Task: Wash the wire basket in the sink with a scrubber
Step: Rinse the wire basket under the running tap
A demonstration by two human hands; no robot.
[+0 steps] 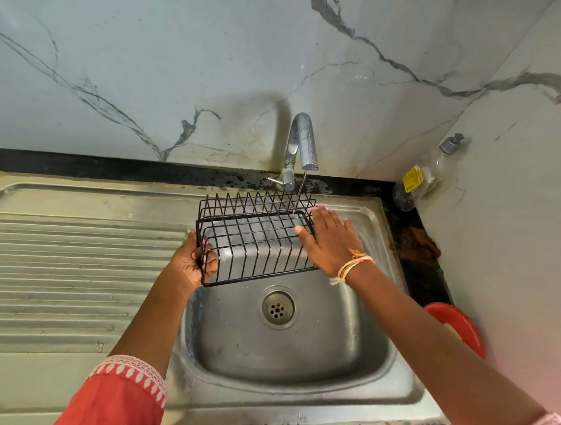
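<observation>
Now left hand (195, 260) fingers gripping wire basket (256, 236), right hand (332, 242) flat against it

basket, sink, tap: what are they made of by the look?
Wire basket: thin metal rod, matte black, probably coated or painted; the open grid shows through.
Sink: likely stainless steel, with a dull brushed grey sheen, a pressed bowl and a ribbed drainboard.
Tap: polished, chrome-looking metal with mirror-like reflections on the spout.
</observation>
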